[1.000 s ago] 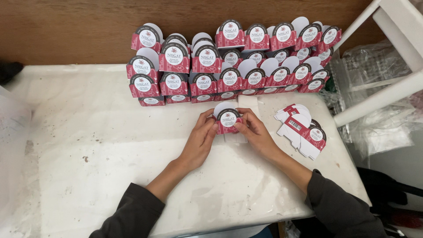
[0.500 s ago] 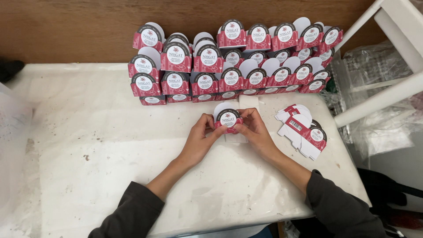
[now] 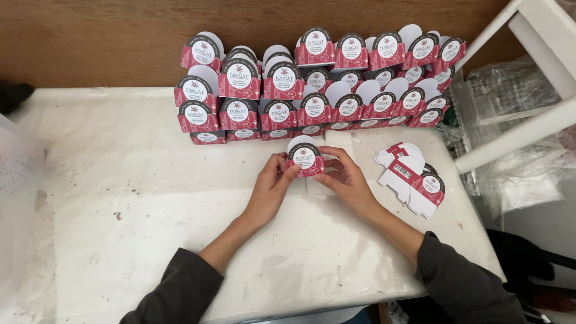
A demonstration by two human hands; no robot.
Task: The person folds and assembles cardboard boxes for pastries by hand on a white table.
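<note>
Two hands: both meet at the middle of a white desk (image 3: 120, 240), seen from above, with dark sleeves entering from 6 o'clock.
Box in hand: one small red and white carton (image 3: 305, 159) with a round label on an arched white flap, held upright just above the desk, at 12 o'clock from the wrists.
Left hand (image 3: 270, 189): fingers curled, thumb and fingertips pinching the left end of the carton.
Right hand (image 3: 347, 180): fingers bent, thumb and fingertips pinching the right end of the carton; neither hand is spread flat.
Done so far: a stack of finished boxes (image 3: 312, 90) of the same kind, several tiers high and many across, fills the back of the desk at 12 o'clock, against a brown wooden wall (image 3: 120, 30).
Left to do: a small pile of flat blanks (image 3: 411, 180), unfolded red and white card, lies at 3 o'clock, just beside the right hand. Judging by the sizes, the folded boxes far outnumber the flat blanks, so most of the work looks finished.
Under the hands: a pale flat piece (image 3: 339, 141) lies on the desk behind the carton; what it is I cannot tell.
Surroundings: a white wooden frame (image 3: 528, 72) and crumpled clear plastic wrap (image 3: 516, 120) sit at 2 o'clock, off the desk edge.
</note>
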